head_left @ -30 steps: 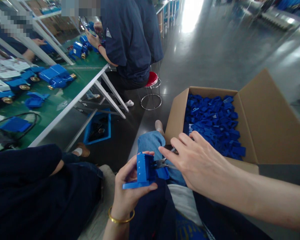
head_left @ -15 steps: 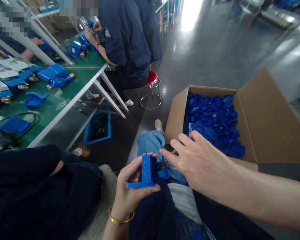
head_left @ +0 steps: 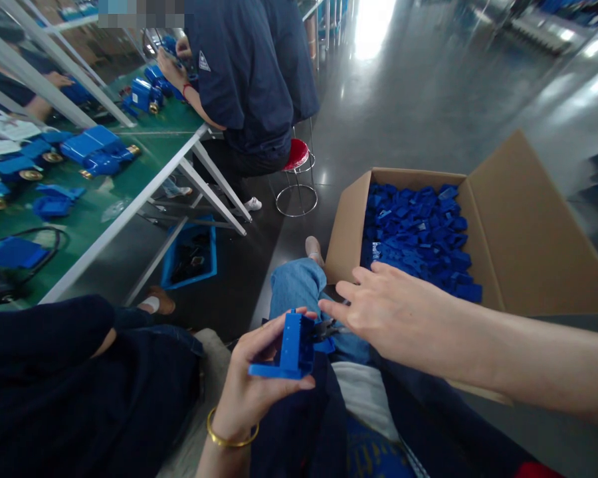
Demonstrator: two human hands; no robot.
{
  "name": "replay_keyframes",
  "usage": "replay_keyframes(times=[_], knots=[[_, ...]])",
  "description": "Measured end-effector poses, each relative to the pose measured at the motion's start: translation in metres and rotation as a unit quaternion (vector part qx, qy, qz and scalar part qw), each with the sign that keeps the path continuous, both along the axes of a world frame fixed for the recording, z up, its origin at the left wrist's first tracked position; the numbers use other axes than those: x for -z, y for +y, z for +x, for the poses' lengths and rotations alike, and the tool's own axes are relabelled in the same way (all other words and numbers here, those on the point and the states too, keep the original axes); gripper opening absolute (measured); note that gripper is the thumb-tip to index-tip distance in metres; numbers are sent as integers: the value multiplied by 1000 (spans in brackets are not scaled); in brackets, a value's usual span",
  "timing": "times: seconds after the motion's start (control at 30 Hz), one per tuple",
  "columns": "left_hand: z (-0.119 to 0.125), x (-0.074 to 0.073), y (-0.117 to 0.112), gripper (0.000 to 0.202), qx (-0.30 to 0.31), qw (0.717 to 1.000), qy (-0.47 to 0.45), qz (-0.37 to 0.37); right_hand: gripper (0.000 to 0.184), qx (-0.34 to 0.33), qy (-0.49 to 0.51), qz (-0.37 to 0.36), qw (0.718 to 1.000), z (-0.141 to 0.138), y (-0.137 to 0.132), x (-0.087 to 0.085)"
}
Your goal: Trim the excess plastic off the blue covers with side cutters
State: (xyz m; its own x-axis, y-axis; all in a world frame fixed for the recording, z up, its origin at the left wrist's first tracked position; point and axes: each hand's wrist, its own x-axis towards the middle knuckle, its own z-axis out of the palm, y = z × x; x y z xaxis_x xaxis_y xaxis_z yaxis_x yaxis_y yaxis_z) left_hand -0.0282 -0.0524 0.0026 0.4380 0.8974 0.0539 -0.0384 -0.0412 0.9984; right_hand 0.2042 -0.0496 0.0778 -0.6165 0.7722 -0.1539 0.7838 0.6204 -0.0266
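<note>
My left hand (head_left: pixel 259 378), with a gold bangle on the wrist, grips a blue plastic part (head_left: pixel 290 346) with a ribbed upright face and a flat base, held over my lap. My right hand (head_left: pixel 393 315) holds small pliers (head_left: pixel 326 329) with blue handles, the jaws touching the right side of the part. The fingers lie over the handles, which are mostly hidden under the hand. Just beyond my right hand stands an open cardboard box (head_left: pixel 523 226) full of several blue plastic parts (head_left: pixel 418 232).
A green-topped workbench (head_left: pixel 94 206) at left carries blue housings with brass fittings and a black cable. A person in dark blue sits at it on a red stool (head_left: pixel 296 156). A blue bin (head_left: pixel 192 255) lies under the bench. Another person's dark-clothed legs (head_left: pixel 70 372) are at lower left.
My left hand has turned the blue part slightly and shifted it right. The right hand and pliers stay against it. The view has drifted a little.
</note>
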Motion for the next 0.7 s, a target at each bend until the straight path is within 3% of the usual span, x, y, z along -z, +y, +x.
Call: replay_keyframes(times=[0.27, 0.37, 0.5, 0.6, 0.7], knots=[[4, 1, 2, 63, -1, 998, 1, -56, 34, 12, 6, -32, 999, 5, 0, 10], [5, 4, 1, 63, 13, 998, 8, -58, 34, 14, -9, -79, 997, 5, 5, 2], [3, 10, -2, 63, 31, 998, 40, -34, 16, 16, -38, -141, 989, 0, 14, -12], [5, 14, -5, 67, -15, 998, 55, -5, 11, 33, -37, -114, 992, -7, 11, -15], [12, 15, -6, 67, -95, 993, 68, -22, 16, 85, -35, -46, 995, -18, 0, -6]])
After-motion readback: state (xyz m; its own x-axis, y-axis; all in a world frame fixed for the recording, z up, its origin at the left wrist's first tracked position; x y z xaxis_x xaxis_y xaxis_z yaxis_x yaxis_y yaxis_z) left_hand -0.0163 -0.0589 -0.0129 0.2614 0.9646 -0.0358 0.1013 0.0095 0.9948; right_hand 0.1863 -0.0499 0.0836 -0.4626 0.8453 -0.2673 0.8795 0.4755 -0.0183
